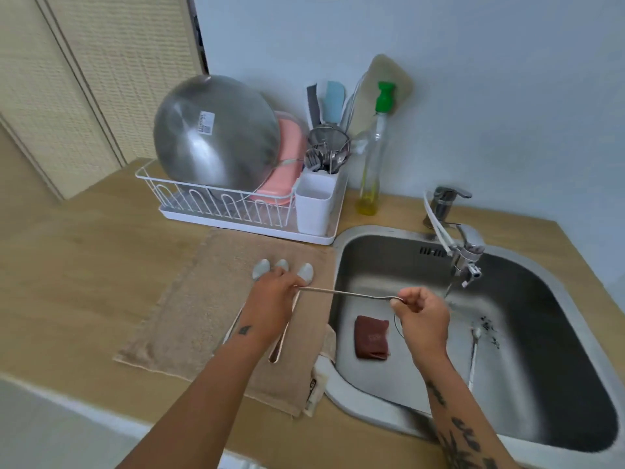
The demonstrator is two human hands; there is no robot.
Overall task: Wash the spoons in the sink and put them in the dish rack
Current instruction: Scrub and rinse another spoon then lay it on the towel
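Wooden tabletop [84, 265], with steel sink [372, 230] set into it. Left of sink, overlapping its rim: beige towel [203, 316], spread flat. Behind-left of sink, just past the towel: white dish rack [236, 222]. Behind sink's left corner: clear green-capped bottle [372, 164], upright.
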